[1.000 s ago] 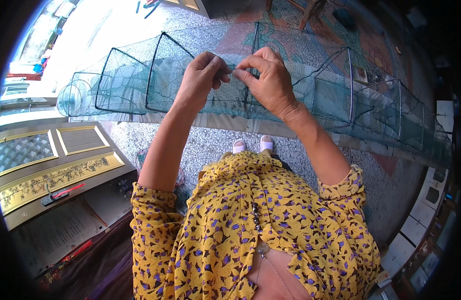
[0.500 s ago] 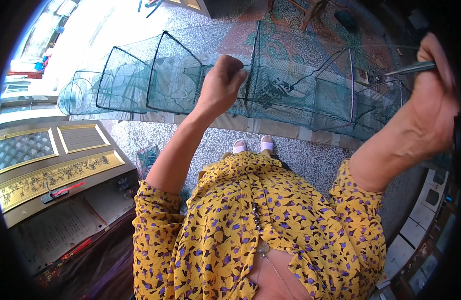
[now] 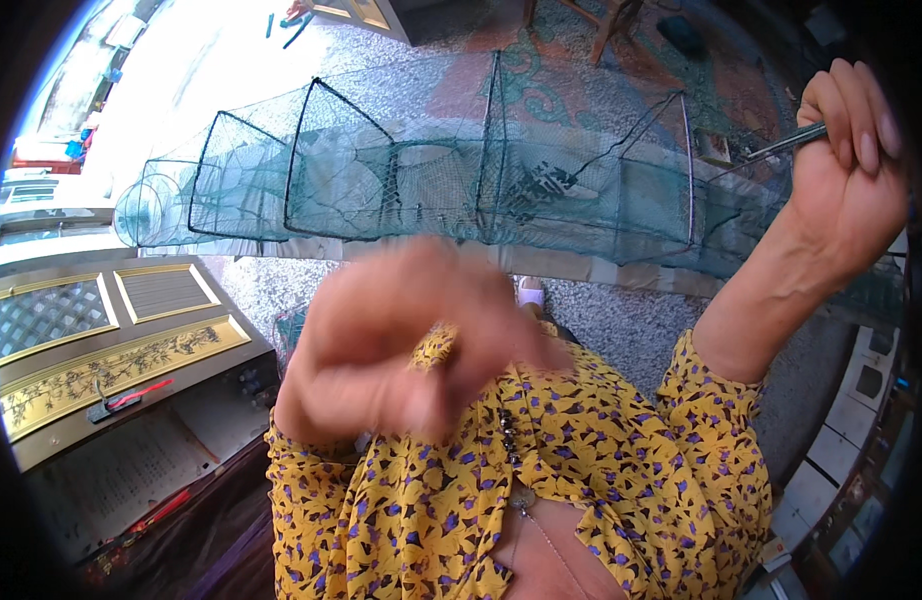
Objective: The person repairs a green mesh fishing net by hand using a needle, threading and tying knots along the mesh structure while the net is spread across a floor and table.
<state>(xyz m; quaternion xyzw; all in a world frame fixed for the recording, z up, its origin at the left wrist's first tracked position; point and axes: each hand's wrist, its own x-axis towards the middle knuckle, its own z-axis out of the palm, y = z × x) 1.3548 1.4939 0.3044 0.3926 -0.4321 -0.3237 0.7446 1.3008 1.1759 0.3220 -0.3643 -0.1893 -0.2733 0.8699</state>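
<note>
The right hand [image 3: 846, 170] is closed around a thin, dark metal tool [image 3: 781, 145]. The left hand [image 3: 411, 340], blurred, appears loosely curled and empty. Behind lies a long green mesh net trap [image 3: 431, 180] on black wire frames.

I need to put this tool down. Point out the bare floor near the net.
Bare speckled floor lies between the green net trap and the person's feet; more shows beyond the net, toward the wooden chair legs. The left side is crowded by the gold-framed panels.
</note>
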